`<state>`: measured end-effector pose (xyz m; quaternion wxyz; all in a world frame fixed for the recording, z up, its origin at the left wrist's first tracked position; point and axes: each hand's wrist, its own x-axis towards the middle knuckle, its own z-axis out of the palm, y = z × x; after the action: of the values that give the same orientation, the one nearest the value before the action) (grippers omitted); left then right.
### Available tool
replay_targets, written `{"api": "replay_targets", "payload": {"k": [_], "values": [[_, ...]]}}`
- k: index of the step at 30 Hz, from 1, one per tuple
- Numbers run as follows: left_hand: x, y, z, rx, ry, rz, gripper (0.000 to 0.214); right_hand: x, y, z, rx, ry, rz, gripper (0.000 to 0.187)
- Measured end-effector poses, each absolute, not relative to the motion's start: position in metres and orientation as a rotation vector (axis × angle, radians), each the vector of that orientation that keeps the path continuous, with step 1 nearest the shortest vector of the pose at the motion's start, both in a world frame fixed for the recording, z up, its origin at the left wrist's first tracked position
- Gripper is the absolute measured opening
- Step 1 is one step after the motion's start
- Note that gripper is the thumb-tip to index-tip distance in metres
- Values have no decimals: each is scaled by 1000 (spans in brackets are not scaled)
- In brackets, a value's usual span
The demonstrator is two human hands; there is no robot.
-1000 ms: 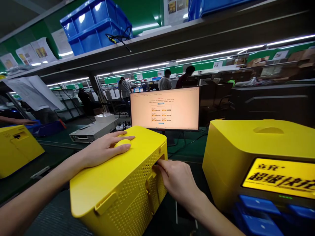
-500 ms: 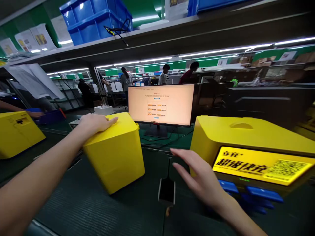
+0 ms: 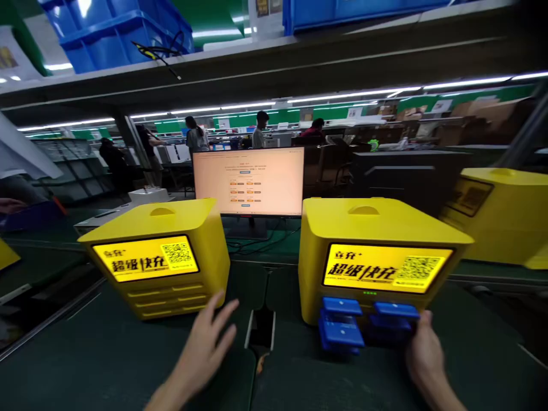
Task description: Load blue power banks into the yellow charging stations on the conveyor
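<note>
Left hand [image 3: 204,349] hovering with fingers spread apart, just in front of the left yellow charging box [image 3: 158,257], gripping nothing; right hand [image 3: 423,354] at the lower right corner of the right yellow charging box [image 3: 377,251], fingertips touching a blue power bank [image 3: 396,311] jutting from its slots, grip unclear; both boxes upright on the dark desk [image 3: 107,359], monitor [image 3: 248,181] behind

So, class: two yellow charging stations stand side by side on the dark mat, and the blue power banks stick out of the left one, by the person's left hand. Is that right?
Not quite. In the head view the blue power banks stick out of the right yellow charging station, by the right hand. The left station shows only bare slots, with the left hand near it.
</note>
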<state>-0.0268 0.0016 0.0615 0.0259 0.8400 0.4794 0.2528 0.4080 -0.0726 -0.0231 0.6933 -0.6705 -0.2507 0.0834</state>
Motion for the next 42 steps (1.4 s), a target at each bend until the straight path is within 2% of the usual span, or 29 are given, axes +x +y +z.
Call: {"api": "replay_targets", "payload": {"k": [2, 4, 7, 10, 12, 15, 17, 19, 22, 27, 29, 32, 34, 38, 42], "values": [[-18, -11, 21, 2578, 1425, 400, 47, 403, -73, -33, -1463, -520, 300, 71], [-11, -12, 2, 2562, 1410, 253, 53, 393, -73, -33, -1395, -559, 407, 69], [8, -3, -6, 2531, 1372, 347, 66, 376, -67, -26, -1333, -674, 533, 68], [43, 7, -9, 2324, 1289, 537, 94, 363, -56, -22, -1326, -731, 562, 69], [68, 12, -13, 2117, 1232, 684, 103, 360, -50, -23, -1315, -731, 573, 70], [93, 17, -18, 1901, 1156, 918, 93, 359, -48, -24, -1284, -736, 586, 67], [101, 17, -18, 1844, 1101, 1018, 94, 359, -48, -24, -1263, -738, 586, 65], [105, 16, -15, 1772, 1099, 1088, 95, 359, -49, -24, -1247, -737, 585, 64], [114, 15, -4, 1651, 1129, 1192, 84, 358, -48, -24, -1228, -750, 597, 65], [127, 23, 18, 1582, 1081, 1336, 77, 360, -50, -22, -1227, -797, 622, 66], [123, 26, 18, 1605, 1063, 1325, 77, 362, -54, -21, -1214, -857, 663, 68], [111, 28, 11, 1837, 1141, 1125, 101, 366, -60, -22, -1272, -1000, 652, 88], [104, 28, 4, 1949, 1256, 982, 107, 367, -63, -26, -1388, -1098, 559, 96], [101, 28, -4, 1988, 1325, 965, 99, 365, -64, -27, -1544, -1168, 452, 93], [110, 32, -2, 1822, 1238, 1051, 91, 356, -60, -10, -1450, -1080, 441, 88]]}}
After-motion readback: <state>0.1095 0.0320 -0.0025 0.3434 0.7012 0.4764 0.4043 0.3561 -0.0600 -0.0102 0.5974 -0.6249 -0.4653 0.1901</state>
